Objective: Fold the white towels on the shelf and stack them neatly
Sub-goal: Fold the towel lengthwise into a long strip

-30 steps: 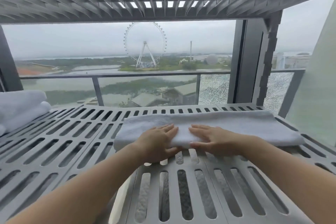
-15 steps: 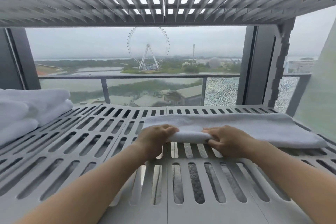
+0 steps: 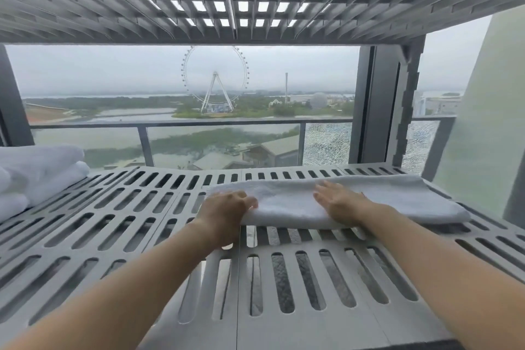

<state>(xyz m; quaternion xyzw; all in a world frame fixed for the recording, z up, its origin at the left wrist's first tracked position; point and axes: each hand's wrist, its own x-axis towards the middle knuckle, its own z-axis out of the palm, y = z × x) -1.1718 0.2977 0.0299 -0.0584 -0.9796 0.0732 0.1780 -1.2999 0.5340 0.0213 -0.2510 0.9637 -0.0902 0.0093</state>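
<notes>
Left hand [image 3: 227,209] seemingly grips the white towel [image 3: 383,202] end, fingertips hidden.

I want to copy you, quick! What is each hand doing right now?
Left hand: curled around the left end of the folded white towel, gripping it.
Right hand: open and flat, pressing on top of the towel.
</notes>
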